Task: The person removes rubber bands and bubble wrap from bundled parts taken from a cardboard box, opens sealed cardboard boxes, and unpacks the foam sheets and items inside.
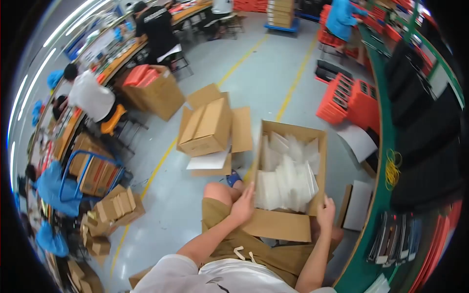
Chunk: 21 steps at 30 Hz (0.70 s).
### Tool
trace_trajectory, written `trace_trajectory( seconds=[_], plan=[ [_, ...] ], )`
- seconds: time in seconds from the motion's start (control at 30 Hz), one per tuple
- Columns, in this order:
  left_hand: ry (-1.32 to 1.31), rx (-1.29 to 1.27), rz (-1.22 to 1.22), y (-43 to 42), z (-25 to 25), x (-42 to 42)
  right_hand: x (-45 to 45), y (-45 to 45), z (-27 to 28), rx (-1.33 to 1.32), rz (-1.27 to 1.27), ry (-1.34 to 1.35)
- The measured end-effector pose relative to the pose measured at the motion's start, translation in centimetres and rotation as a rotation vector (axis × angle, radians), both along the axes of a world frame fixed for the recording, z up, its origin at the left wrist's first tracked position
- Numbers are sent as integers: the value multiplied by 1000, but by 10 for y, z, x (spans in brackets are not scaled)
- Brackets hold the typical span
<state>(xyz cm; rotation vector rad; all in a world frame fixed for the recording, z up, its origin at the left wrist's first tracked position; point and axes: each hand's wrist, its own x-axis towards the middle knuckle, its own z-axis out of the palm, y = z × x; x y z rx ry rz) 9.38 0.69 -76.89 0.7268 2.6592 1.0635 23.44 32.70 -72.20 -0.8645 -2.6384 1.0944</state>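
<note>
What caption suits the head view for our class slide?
Left hand and right hand at opposite sides of an open carton of whitish packets.

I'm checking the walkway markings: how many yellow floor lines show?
2: the left line, partly hidden by the middle cartons; the right line, partly hidden by the carton of white packets. Others may be hidden.

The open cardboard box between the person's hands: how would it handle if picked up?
The cardboard box would probably flex at its rim, where the near flap folds outward. It may be light for its size: the contents look like thin translucent packets. Those, loosely piled, could slide if tipped.
</note>
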Motion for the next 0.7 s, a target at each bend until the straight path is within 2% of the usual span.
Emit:
trace_trajectory(
  seconds=[0.03,0.13,0.27,0.33,0.37,0.43,0.47,0.5,0.57,0.6,0.63,0.67,0.7],
  plan=[
    [8,-8,46,2,1,2,-12,-18,6,-8,46,8],
    [-34,-82,-3,11,7,0,-31,-56,15,442,82,-10],
    [-126,-110,9,17,4,10,-37,-55,3,381,199,-75],
    [127,-290,1,30,-22,16,-35,-76,-12,409,213,-148],
    [108,-286,20,38,-21,18,-40,-86,-21,455,186,-189],
    [24,-491,28,56,-6,17,-54,-101,-35,510,155,-233],
    [-10,-588,21,64,-3,18,-63,-107,-39,455,125,-315],
    [-8,-575,15,70,-7,21,-70,-107,-48,400,90,-393],
    [91,-771,-27,83,-30,33,-78,-95,-95,505,446,-495],
    [147,-867,-46,90,-39,35,-78,-102,-102,517,432,-496],
    [162,-849,-47,98,-48,28,-82,-118,-106,602,409,-610],
    [115,-857,-82,104,-57,17,-91,-122,-107,686,383,-719],
    [60,-870,-123,105,-59,9,-97,-110,-107,696,369,-718]
  ],
)
